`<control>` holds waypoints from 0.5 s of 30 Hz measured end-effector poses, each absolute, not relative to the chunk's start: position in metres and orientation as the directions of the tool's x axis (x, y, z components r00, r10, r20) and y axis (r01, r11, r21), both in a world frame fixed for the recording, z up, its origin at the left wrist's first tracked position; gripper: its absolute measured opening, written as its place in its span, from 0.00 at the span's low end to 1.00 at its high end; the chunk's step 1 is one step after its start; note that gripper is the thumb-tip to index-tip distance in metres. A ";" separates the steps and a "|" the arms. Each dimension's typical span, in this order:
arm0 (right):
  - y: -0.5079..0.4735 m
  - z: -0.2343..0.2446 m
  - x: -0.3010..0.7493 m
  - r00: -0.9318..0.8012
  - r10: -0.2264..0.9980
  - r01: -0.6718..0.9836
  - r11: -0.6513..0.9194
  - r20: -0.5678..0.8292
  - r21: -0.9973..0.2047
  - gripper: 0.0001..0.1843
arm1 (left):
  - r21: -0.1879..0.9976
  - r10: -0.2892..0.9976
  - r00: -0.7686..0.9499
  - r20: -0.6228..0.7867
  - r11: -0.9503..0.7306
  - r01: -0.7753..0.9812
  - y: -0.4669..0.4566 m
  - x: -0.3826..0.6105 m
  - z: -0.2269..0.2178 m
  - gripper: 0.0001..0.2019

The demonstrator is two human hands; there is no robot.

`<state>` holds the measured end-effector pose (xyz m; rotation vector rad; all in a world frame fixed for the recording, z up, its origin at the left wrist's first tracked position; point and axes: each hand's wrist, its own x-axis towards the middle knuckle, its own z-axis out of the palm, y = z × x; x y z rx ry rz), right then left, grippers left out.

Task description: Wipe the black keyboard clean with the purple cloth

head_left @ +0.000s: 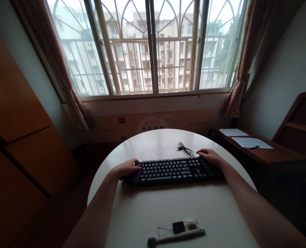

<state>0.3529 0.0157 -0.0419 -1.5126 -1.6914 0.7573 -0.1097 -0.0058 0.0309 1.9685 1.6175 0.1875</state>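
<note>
A black computer keyboard point(168, 169) lies across the round white table, its long side facing me. At its left end my left hand point(127, 168) is closed over a dark purple cloth point(132, 178), thumb against the leftmost keys. My right hand point(211, 157) grips the far right corner of the keyboard, with its fingertips at the back edge and the palm covering some right-hand keys. Just behind the keyboard, near the right fingertips, lies a bundled black cable point(185, 148).
Close to me on the white table point(132, 213) are a toothbrush point(177, 237) with grey bristles, a small black square piece point(178, 227) and a thin wire-like tool point(165, 228). A wooden side table point(279, 155) with papers point(252, 142) stands at right. Cabinets point(15, 144) flank the left.
</note>
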 end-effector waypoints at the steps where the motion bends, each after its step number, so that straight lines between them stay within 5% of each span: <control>1: 0.016 -0.042 0.353 -0.038 0.990 0.561 0.133 0.135 -0.817 0.17 | 0.518 0.933 0.256 -0.254 -0.092 0.850 -0.006 -0.109 0.032 0.23; 15: 0.016 -0.042 0.353 -0.032 0.991 0.567 0.122 0.126 -0.814 0.16 | 0.544 0.932 0.239 -0.272 -0.057 0.837 -0.008 -0.108 0.035 0.26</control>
